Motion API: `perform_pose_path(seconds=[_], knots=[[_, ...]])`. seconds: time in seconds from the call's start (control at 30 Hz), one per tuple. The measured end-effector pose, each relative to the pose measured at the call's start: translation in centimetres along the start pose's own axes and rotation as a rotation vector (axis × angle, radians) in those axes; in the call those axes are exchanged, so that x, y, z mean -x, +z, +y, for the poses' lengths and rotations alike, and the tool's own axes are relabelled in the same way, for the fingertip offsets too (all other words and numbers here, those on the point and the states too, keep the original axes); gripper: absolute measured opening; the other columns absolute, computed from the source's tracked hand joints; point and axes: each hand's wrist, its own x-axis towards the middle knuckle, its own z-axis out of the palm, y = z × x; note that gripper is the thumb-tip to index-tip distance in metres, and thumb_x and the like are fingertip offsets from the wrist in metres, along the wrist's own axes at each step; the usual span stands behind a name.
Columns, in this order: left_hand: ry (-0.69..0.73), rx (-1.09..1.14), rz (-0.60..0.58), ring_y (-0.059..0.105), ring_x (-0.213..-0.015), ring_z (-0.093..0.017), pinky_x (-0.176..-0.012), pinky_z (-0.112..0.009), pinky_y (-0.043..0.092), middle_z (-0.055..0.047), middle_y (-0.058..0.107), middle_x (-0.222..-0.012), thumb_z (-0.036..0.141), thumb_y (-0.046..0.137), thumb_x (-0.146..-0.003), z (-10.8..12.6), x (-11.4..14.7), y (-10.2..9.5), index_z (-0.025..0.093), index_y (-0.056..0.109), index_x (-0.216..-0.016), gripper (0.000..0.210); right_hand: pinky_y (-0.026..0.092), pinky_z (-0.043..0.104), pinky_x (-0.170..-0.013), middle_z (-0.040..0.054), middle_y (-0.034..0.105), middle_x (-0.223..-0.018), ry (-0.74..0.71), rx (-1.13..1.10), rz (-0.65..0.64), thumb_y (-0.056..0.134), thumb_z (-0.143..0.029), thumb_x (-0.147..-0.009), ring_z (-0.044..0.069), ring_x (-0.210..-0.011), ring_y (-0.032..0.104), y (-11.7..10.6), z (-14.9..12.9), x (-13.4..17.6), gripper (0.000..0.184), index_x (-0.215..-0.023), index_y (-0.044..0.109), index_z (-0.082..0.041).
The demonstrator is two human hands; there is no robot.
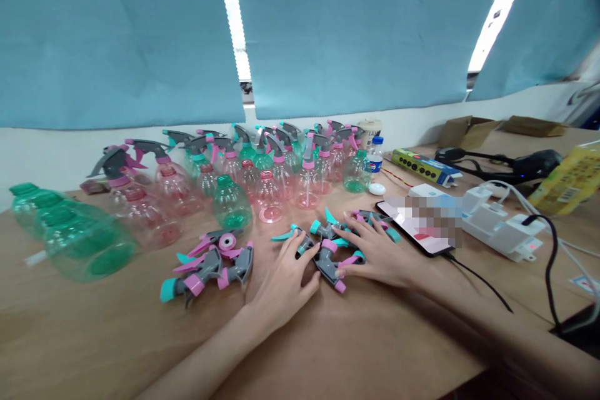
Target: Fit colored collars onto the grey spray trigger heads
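While both hands lie flat and unclenched, gripping nothing, the left hand (285,281) and right hand (375,250) rest fingers on a loose cluster of grey plastic spray-trigger heads with pink and teal collars (328,250) on the brown wooden table (94,337). Risk, as I judge it: a sideways sweep could scatter them toward the black smartphone (419,225) just beside.

Daylight glares white through two gaps between the blue blinds (356,31), leaving the table (375,350) evenly, softly lit with faint shadows. Edges bend wide-angle. The phone (422,225) screen looks pixelated, perhaps deliberately blurred.
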Motion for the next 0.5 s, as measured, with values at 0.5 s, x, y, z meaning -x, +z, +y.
perform_pose_path(seconds=[0.5], knots=[[-0.014,-0.137,0.013,0.039,-0.132,-0.028,-0.100,-0.048,0.045,-0.015,0.048,-0.137,-0.003,0.035,-0.085,-1.2,0.9,0.4,0.018,0.054,-0.125,0.050,0.028,0.057,-0.105,0.0111,0.038,-0.146,0.122,0.103,0.125,0.030,-0.065,-0.089,0.033,-0.135,0.033,0.9,0.9,-0.1,0.064,-0.140,0.040,-0.028]])
